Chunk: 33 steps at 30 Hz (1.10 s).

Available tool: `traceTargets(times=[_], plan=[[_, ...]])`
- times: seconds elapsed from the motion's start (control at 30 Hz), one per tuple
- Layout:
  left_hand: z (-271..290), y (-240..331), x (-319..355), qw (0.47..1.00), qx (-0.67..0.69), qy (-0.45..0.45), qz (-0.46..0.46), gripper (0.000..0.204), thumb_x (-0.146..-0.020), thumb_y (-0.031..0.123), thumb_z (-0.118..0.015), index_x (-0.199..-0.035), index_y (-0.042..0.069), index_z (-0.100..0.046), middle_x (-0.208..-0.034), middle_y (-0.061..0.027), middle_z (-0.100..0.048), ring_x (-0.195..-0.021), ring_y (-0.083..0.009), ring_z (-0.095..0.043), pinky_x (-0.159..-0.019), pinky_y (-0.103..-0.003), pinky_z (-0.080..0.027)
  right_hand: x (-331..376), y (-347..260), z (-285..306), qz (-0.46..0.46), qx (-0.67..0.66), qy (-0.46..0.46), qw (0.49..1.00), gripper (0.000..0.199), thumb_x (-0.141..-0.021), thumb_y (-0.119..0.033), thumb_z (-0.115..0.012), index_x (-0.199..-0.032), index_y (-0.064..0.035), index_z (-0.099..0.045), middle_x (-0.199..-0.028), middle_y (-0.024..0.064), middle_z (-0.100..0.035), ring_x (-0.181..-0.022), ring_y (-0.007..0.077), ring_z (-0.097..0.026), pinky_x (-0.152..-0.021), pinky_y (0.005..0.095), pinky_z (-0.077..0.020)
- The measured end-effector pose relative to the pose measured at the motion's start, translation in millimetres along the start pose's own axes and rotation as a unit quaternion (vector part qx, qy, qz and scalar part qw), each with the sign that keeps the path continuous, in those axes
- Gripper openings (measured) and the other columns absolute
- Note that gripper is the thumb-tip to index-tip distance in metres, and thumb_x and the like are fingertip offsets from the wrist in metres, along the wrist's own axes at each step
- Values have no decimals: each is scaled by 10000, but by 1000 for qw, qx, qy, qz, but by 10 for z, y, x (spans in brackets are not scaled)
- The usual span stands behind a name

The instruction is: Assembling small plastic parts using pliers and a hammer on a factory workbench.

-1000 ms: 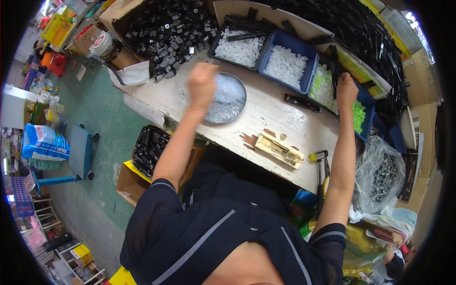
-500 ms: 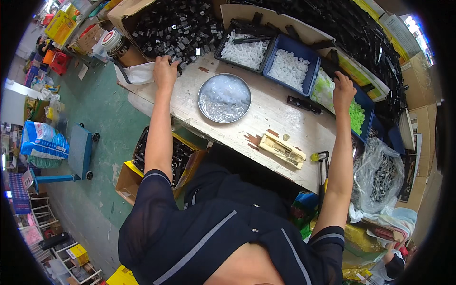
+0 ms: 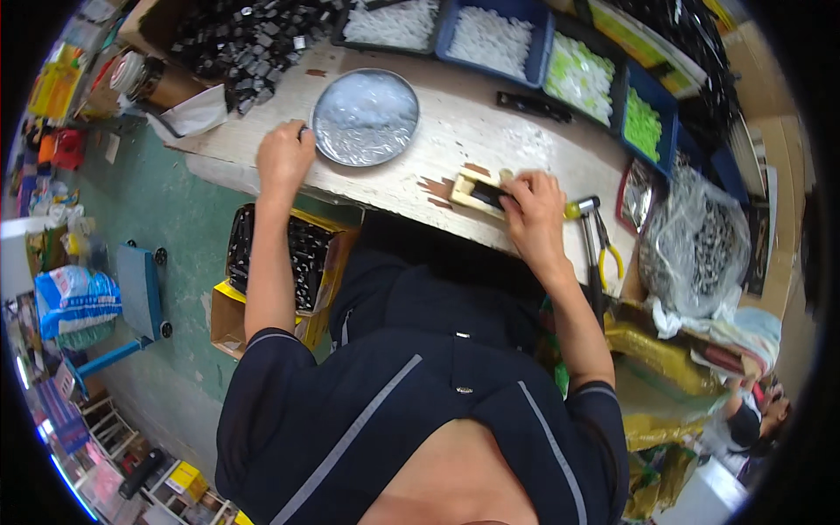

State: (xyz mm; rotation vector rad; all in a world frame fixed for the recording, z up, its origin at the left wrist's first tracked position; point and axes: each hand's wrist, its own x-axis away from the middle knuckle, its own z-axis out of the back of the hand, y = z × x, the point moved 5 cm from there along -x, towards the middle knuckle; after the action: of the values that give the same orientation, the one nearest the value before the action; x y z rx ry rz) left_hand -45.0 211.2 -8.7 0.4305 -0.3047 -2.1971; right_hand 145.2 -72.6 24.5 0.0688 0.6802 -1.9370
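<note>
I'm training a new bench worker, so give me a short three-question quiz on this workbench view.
1. True or false: the right hand rests on the small wooden block at the near edge of the bench.
2. What is the left hand nearest to? A) the round metal tray B) the hammer C) the clear plastic bag
3. Fill in: the two bins at the far right of the bench hold small ___ pieces.

Key: 1 true; 2 A; 3 green.
</note>
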Motion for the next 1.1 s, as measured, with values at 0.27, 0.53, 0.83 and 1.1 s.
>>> traceTargets(times=[0.27,0.53,0.83,1.1], plan=[[-120,-298,-29,929,307,-144,147,190,-791,117,-630,-940,1,-652,-745,-70,-622,-544,-81,-540,-453,-224,-441,84,-93,-65,71,53,-43,995,338,-794,-130,-583,-1127,-86,-542,-1176,49,-521,-1052,223,-474,-916,393,-305],[142,218,271,782,604,-102,115,191,-750,19,-649,-936,-25,-637,-753,-80,-633,-590,-111,-575,-491,-218,-455,213,-67,-245,136,148,-93,975,451,-833,-249,-546,-1241,-87,-443,-1308,25,-425,-1177,172,-407,-997,468,-227],[-451,1873,636,898,380,-186,-115,113,-703,60,-688,-766,-18,-636,-769,-80,-549,-619,-148,-583,-511,-261,-457,161,134,-51,62,-81,58,993,233,-828,-166,-557,-1026,-46,-585,-1076,70,-591,-997,229,-508,-877,367,-312],[-796,1698,571,781,525,-329,81,93,-731,48,-689,-769,4,-617,-584,3,-530,-435,-38,-396,-379,-182,-276,163,135,-72,67,-74,54,994,230,-815,-165,-575,-1007,-39,-584,-1004,65,-597,-931,224,-513,-852,368,-324]])
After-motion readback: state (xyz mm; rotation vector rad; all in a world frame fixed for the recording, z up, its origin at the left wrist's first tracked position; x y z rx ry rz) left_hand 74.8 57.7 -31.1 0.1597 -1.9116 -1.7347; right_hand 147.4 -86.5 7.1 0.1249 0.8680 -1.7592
